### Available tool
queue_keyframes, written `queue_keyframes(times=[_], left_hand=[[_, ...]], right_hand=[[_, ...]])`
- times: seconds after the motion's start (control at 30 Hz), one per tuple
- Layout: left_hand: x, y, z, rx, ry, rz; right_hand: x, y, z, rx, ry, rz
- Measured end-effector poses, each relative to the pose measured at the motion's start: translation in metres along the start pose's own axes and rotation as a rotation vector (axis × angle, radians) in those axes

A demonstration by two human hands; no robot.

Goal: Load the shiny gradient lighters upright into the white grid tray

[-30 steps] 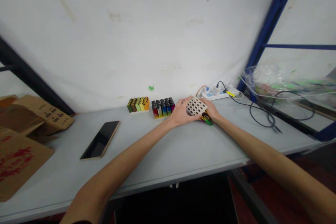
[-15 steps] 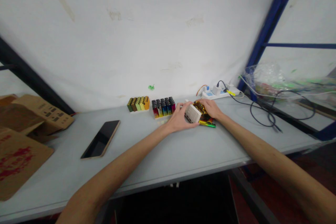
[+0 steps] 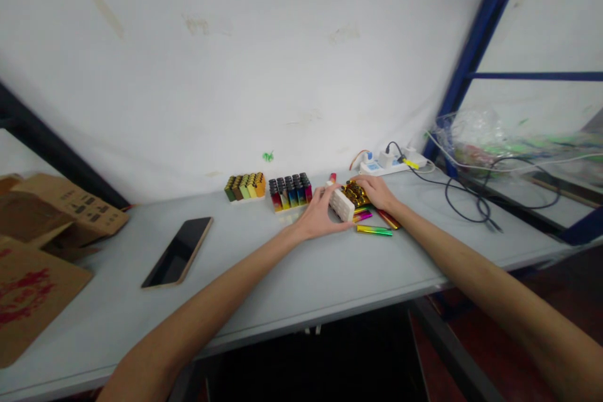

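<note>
Compared with a second ago, the white plastic block with rows of holes (image 3: 341, 202) has been turned over and lowered: its holed face was then toward the camera, and now a paler side shows, with the block set slantwise close to the grey tabletop (image 3: 282, 270). More of the shiny metallic gold lighter-shaped pieces (image 3: 355, 193) have come into sight beside it, bunched just to its right. A slim gold-to-green metallic piece (image 3: 374, 231) now lies by itself in front of the bunch, a red-and-gold metallic piece (image 3: 389, 220) slants out near the right wrist, a magenta metallic piece (image 3: 362, 217) lies between the block and these, and a red-tipped piece (image 3: 333, 178) shows behind the block. The left hand (image 3: 320, 212) is spread moderately wide and holds the block, thumb at the near end and fingers over the far end. The right hand (image 3: 377, 192) is bent low over the gold pieces, its fingers touching them from the far side; whether it closes on any of them cannot be told. To the left, the upright black-topped multicoloured lighter-shaped set (image 3: 291, 192) and the upright green, yellow and orange lighter-shaped set (image 3: 245, 187) stand in rows as before, and the black-screened phone with a gold edge (image 3: 178, 253) lies flat, unmoved.
</note>
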State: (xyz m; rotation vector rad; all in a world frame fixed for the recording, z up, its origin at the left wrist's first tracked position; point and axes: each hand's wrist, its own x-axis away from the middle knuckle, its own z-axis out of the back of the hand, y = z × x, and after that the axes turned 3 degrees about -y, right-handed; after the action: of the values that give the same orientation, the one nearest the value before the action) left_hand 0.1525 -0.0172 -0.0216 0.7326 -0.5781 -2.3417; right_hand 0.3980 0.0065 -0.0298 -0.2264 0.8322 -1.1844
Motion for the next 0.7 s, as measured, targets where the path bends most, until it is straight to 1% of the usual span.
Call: queue_keyframes(times=[0.3, 0.53, 0.7], left_hand=[[0.002, -0.004, -0.002, 0.009, 0.006, -0.011], [0.003, -0.001, -0.001, 0.023, 0.004, 0.005], [0.003, -0.001, -0.001, 0.023, 0.003, -0.005]], right_hand=[[-0.001, 0.007, 0.004, 0.057, -0.029, 0.03], [-0.002, 0.011, 0.006, 0.087, -0.052, 0.051], [-0.004, 0.015, 0.011, 0.067, -0.106, 0.082]])
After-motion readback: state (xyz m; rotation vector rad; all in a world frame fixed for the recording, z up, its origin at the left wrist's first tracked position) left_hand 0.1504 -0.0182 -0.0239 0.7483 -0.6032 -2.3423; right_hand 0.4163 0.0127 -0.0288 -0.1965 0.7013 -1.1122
